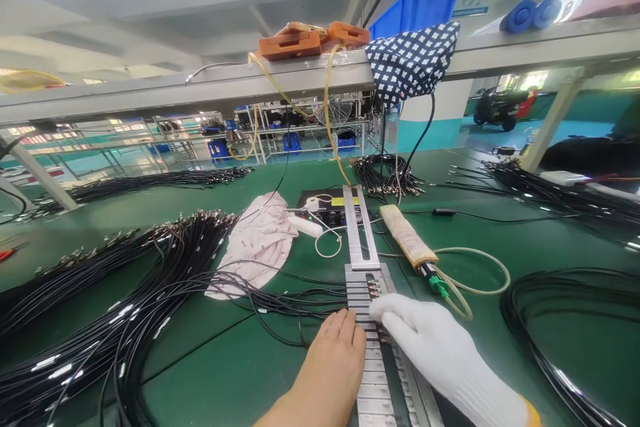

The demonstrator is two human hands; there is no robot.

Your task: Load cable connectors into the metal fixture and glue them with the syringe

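Note:
A slotted metal fixture (373, 373) lies lengthwise before me, with black cables (305, 299) running into its slots from the left. Small metal cable ends (374, 285) show in a row along its upper part. My left hand (336, 360), bare, presses its closed fingers over a black cable at the fixture's left edge. White-gloved, my right hand (430, 340) is pinched at the fixture's right side, beside the cable ends; whatever lies between its fingertips is hidden. A flat slotted metal frame (354, 227) adjoins the fixture's far end.
Thick black cable bundles (165, 260) cover the left; a coil (530, 327) lies right. Beyond the hands are a pale cloth (263, 240), a black control box (327, 213) and a wrapped tool (407, 235) with a looped cord. A shelf beam (210, 83) crosses overhead, bearing a blue bin (415, 10).

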